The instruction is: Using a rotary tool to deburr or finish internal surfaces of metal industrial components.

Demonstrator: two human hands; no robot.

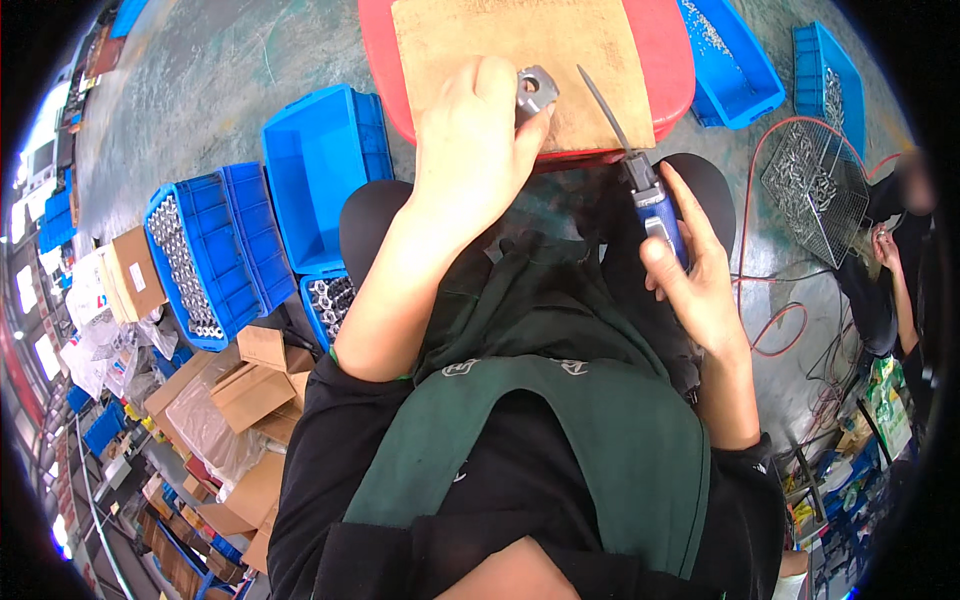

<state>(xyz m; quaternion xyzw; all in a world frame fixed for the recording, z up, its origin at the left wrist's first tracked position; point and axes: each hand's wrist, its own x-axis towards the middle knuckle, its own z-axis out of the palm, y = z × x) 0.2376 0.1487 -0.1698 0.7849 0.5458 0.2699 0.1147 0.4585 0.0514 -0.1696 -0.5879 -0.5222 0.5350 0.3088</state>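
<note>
My left hand is closed around a small grey metal part with a round hole, held between thumb and fingers above a cardboard sheet. The sheet lies on a red stool top in front of my knees. In my right hand is a blue air file, its body gripped between thumb and fingers. Its long, thin, dark file blade points forward and left over the cardboard. The blade and the metal part are apart.
At left stand an open blue crate and a blue crate of metal parts, with cardboard boxes behind. At right are a blue bin, a wire basket of metal pieces, a red hose and a seated person.
</note>
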